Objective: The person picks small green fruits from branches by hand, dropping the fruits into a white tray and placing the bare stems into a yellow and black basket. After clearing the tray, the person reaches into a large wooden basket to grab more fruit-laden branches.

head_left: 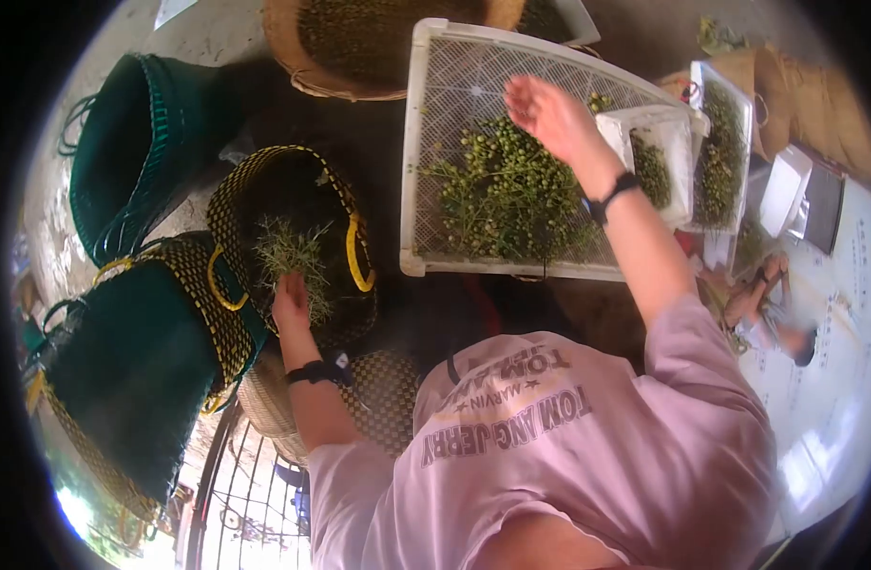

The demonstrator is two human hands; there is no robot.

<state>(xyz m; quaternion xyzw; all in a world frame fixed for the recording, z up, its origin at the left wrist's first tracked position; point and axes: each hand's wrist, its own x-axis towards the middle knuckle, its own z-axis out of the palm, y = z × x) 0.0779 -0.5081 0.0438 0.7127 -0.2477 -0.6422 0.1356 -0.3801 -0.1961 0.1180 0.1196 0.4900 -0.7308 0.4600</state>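
Observation:
My left hand [292, 306] is closed on a bunch of thin green stems [291, 249], held over the mouth of a black-and-yellow woven basket [228, 190] with yellow handles. My right hand [552, 116] hangs above a white mesh tray [454, 76], fingers stretched out, with nothing visible in it. Small round green fruits [511, 161], still on thin stalks, lie heaped in the tray below and beside that hand. At the tray's right side, near my right wrist, a white foam box [678, 176] holds more of the green fruits.
Green woven bags [122, 332] stand on the left, beside another green bag [117, 152]. A wide round basket [359, 90] sits at the back. Another white tray [730, 142] holds green material on the right. A person [763, 304] is near the right edge.

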